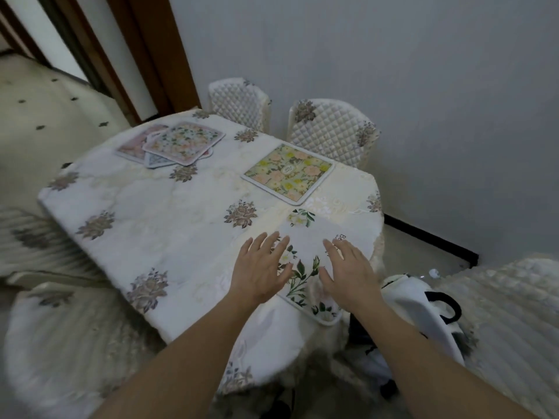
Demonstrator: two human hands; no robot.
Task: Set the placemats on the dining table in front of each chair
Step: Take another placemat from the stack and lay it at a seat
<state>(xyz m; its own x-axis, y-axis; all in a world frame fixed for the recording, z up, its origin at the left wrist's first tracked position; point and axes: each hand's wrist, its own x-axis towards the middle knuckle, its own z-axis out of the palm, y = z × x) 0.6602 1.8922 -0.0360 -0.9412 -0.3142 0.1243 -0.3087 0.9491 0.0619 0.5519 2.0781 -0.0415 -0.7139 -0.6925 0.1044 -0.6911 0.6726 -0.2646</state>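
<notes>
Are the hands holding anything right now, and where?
Nothing is gripped. Both hands, left and right, lie open and flat on or just over the white floral placemat near the table edge.

- On the white floral placemat (305,237), just past the fingertips of our right hand (348,273), we read only the letters "Be"; the rest is hidden.
- The small emblem on the yellow-flowered placemat (289,173) is too blurred to read.
</notes>
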